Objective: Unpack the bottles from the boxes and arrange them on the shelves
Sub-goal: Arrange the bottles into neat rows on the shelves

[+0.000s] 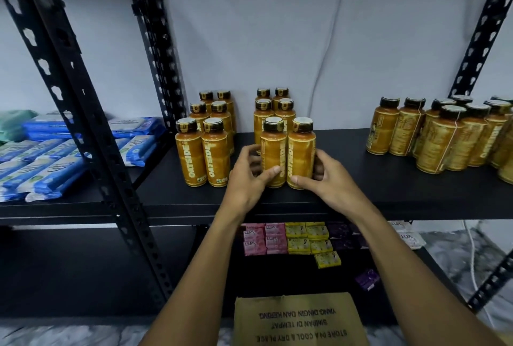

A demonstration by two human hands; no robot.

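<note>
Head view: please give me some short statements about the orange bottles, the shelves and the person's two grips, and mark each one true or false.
1. The left grip holds the front-left orange plastic bottle with black cap of the middle group; the right grip holds the front-right orange plastic bottle. True.
2. The bottles on the black metal shelf lie on their sides. False: they stand upright.
3. The brown cardboard box stands on that shelf. False: it is below, at the bottom edge of the view.
4. On the lower shelf lie pink flat soap packs. True.
</note>
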